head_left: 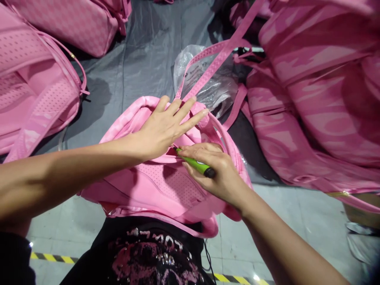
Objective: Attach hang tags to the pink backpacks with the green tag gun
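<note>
A pink backpack (175,190) lies in front of me, tipped against my black shirt, its dotted mesh panel facing me. My left hand (166,126) is spread flat over its upper part, fingers apart and pointing away. In my right hand (213,168) is a green marker (196,164) with a black end, gripped between thumb and fingers. The marker's front end points into a fold of pink fabric just beside my left palm; its tip is hidden there. Pink dotted straps (204,81) stretch away beyond the backpack.
Several pink backpacks stand around: a patterned one (320,99) at the right, a dotted one (38,87) at the left, a checkered one (71,23) behind that. A clear plastic bag (213,93) lies on the grey sheet (148,51). Yellow-and-black tape (53,258) marks the tiled floor.
</note>
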The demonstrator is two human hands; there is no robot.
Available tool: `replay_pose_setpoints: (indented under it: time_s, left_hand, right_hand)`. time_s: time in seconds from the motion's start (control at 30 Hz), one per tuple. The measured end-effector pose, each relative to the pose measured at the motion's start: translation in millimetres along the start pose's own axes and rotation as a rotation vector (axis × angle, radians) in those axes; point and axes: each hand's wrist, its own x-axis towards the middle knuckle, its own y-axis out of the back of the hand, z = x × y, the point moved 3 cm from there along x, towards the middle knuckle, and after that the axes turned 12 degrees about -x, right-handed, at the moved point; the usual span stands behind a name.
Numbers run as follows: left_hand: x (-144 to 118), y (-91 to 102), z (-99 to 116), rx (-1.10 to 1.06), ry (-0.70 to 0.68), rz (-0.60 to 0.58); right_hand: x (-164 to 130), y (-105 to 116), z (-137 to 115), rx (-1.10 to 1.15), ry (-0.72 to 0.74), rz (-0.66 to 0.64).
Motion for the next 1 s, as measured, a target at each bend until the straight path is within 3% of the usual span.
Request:
replay_pose_setpoints:
  time_s: [0.17,0.3,0.8,1.0]
  left_hand:
    - [1,5.7,-4,-0.048,0.004,-0.069]
    - [-5,15.9,-7,-0.057,-0.009,-0.124]
    - [-7,13.1,-13,0.06,0.005,-0.119]
    - [-9,18.6,-14,-0.011,0.036,-0.084]
  right_hand:
    - [5,-9,0,-0.055,-0.02,0.005]
    - [-1,-9,-4,-0.004,-0.016,0.099]
    - [-3,-13,0,0.02,-0.016,0.128]
    - [-5,-12,0,0.038,-0.038,0.13]
